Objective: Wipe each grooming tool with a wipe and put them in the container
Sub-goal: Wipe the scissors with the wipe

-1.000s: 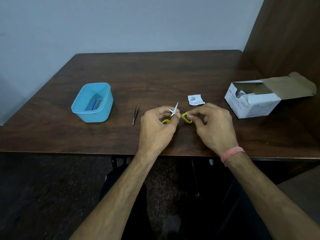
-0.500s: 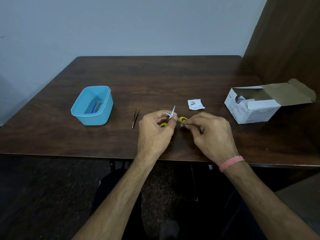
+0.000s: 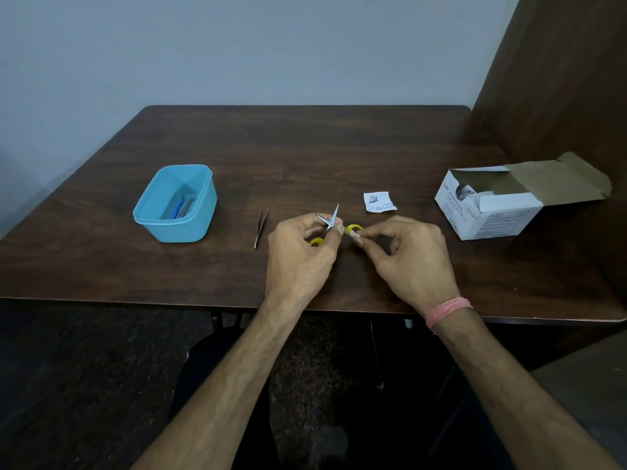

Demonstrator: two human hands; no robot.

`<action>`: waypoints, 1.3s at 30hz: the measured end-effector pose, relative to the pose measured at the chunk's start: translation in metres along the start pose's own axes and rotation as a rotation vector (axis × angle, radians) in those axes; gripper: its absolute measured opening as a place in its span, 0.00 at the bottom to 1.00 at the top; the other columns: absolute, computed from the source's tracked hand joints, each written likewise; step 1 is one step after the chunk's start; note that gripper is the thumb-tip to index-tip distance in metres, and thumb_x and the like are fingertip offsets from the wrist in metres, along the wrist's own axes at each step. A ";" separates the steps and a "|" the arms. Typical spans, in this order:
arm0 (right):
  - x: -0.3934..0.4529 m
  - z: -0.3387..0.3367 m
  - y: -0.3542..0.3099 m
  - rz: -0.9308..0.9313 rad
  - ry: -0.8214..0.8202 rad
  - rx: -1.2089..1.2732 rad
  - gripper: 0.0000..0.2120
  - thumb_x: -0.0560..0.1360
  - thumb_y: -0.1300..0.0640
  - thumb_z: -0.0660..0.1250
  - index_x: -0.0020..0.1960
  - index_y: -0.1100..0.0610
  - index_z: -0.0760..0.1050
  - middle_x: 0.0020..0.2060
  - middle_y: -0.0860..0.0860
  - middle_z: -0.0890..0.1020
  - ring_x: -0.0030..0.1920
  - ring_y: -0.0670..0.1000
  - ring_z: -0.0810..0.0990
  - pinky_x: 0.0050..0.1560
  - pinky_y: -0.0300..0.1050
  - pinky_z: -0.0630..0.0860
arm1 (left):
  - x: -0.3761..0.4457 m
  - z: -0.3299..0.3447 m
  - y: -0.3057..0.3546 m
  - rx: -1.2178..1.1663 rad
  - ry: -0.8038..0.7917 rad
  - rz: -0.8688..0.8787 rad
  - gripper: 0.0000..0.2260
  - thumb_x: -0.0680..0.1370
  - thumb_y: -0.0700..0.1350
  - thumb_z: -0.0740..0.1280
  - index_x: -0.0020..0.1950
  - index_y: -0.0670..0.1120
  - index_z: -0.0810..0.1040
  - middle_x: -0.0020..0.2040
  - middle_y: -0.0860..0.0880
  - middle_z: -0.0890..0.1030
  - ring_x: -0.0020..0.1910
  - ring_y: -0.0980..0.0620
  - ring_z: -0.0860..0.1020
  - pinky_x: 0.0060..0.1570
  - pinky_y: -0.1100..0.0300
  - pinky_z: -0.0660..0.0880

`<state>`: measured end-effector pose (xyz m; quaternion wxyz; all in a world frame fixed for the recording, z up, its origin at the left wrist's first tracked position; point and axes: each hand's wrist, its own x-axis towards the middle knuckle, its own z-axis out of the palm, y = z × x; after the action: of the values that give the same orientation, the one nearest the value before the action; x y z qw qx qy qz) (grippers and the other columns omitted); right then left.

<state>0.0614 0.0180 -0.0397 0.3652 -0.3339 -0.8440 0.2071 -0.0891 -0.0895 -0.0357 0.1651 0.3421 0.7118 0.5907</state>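
Note:
Small scissors (image 3: 330, 220) with yellow handle rings are held over the table's front middle, blades spread apart and pointing away. My left hand (image 3: 300, 252) grips them near the pivot and one ring. My right hand (image 3: 407, 256) pinches at the other yellow ring (image 3: 354, 228); a wipe between those fingers is too small to tell. Metal tweezers (image 3: 260, 227) lie on the table just left of my left hand. The blue plastic container (image 3: 176, 205) stands further left with a blue-handled tool inside.
A torn white wipe wrapper (image 3: 378, 201) lies beyond my right hand. An open white cardboard box (image 3: 492, 206) of wipes stands at the right. A brown wooden panel (image 3: 559, 79) rises along the right side. The dark wooden table (image 3: 305, 147) ends just under my wrists.
Both hands have stayed on the scissors with small finger shifts. The camera has tilted, so the table sits lower in view.

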 end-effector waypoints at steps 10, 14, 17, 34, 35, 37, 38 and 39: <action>-0.002 0.000 -0.003 0.090 0.008 -0.051 0.04 0.72 0.48 0.82 0.43 0.46 0.88 0.35 0.39 0.81 0.31 0.41 0.75 0.39 0.44 0.72 | 0.003 0.000 0.003 -0.047 0.006 -0.048 0.03 0.82 0.45 0.78 0.50 0.50 0.92 0.43 0.57 0.91 0.46 0.62 0.88 0.47 0.72 0.75; -0.002 0.000 -0.003 0.042 -0.002 -0.044 0.03 0.73 0.50 0.82 0.46 0.46 0.90 0.36 0.38 0.80 0.31 0.37 0.74 0.39 0.44 0.73 | 0.001 0.000 0.004 -0.028 0.003 -0.036 0.04 0.83 0.46 0.77 0.50 0.50 0.92 0.43 0.57 0.90 0.46 0.62 0.87 0.45 0.73 0.75; -0.003 0.000 -0.003 -0.007 -0.002 -0.034 0.04 0.75 0.51 0.82 0.49 0.45 0.90 0.36 0.36 0.78 0.31 0.35 0.72 0.39 0.42 0.73 | 0.001 -0.001 0.004 -0.022 0.001 -0.031 0.04 0.83 0.46 0.77 0.50 0.51 0.92 0.42 0.57 0.90 0.46 0.59 0.88 0.44 0.72 0.76; 0.000 -0.003 -0.005 0.107 0.011 -0.009 0.02 0.71 0.49 0.80 0.41 0.44 0.88 0.31 0.36 0.81 0.31 0.44 0.79 0.39 0.44 0.75 | 0.003 0.000 0.005 -0.051 0.004 -0.076 0.03 0.82 0.46 0.77 0.50 0.51 0.92 0.44 0.58 0.91 0.49 0.60 0.88 0.51 0.69 0.78; 0.000 -0.004 -0.004 0.123 0.009 0.014 0.02 0.72 0.49 0.81 0.42 0.44 0.89 0.29 0.34 0.80 0.30 0.44 0.78 0.38 0.43 0.73 | 0.002 -0.001 0.004 -0.054 0.007 -0.072 0.03 0.83 0.46 0.77 0.51 0.51 0.92 0.44 0.59 0.91 0.49 0.60 0.88 0.53 0.67 0.79; 0.001 -0.005 -0.001 0.166 0.005 0.083 0.03 0.74 0.47 0.81 0.44 0.45 0.90 0.23 0.36 0.77 0.27 0.43 0.76 0.36 0.40 0.68 | 0.002 -0.002 0.004 -0.077 0.007 -0.064 0.03 0.83 0.46 0.77 0.51 0.51 0.91 0.45 0.58 0.91 0.50 0.60 0.89 0.56 0.63 0.81; 0.002 -0.005 0.001 0.186 0.005 0.123 0.04 0.74 0.46 0.82 0.45 0.45 0.91 0.21 0.39 0.76 0.25 0.44 0.75 0.35 0.39 0.66 | 0.002 -0.003 0.004 -0.095 0.001 -0.060 0.03 0.83 0.46 0.77 0.52 0.51 0.91 0.46 0.57 0.91 0.51 0.59 0.89 0.58 0.62 0.82; 0.002 -0.005 0.002 0.199 0.003 0.158 0.05 0.75 0.45 0.82 0.45 0.44 0.91 0.21 0.41 0.76 0.24 0.45 0.73 0.35 0.38 0.65 | 0.001 -0.004 0.003 -0.112 -0.007 -0.054 0.03 0.83 0.46 0.77 0.52 0.50 0.91 0.46 0.57 0.91 0.51 0.59 0.89 0.60 0.60 0.82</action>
<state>0.0649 0.0218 -0.0365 0.3690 -0.3866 -0.7873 0.3076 -0.0913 -0.0909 -0.0314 0.2022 0.3151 0.6862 0.6237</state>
